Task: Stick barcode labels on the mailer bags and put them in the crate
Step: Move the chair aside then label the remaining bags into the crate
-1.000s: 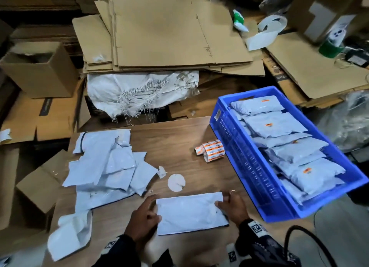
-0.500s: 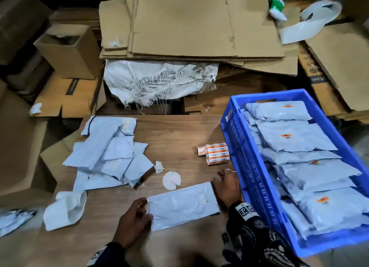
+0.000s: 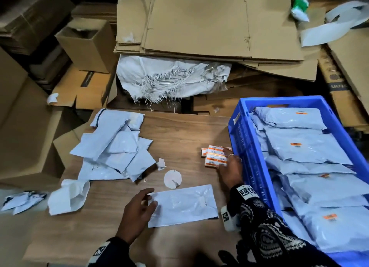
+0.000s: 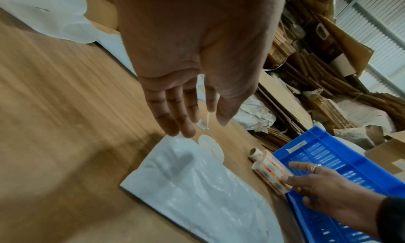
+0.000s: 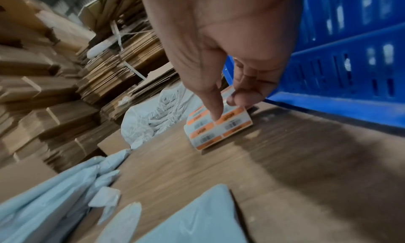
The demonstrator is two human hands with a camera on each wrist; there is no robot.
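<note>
My right hand [image 3: 229, 170] is on the roll of barcode labels [image 3: 215, 157], which lies on the table [image 3: 185, 131] right against the left wall of the blue crate [image 3: 242, 139]. My thumb presses down on the top of the roll and my fingers curl round its far side, next to the crate wall; whether the roll is lifted I cannot tell. My left hand [image 3: 137, 209] hovers with fingers spread and loose over the left end of a flat mailer bag [image 3: 185, 205], which lies near the table's front edge. Whether my fingertips touch it I cannot tell. The crate sits at the table's right edge, filled with labelled mailer bags [image 3: 305, 149]. A heap of unlabelled bags [image 3: 113, 145] covers the left side of the table, and a round white paper scrap [image 3: 172, 179] lies just behind the flat bag. Bare wood shows between the heap and the roll, up to the table's back edge.
</note>
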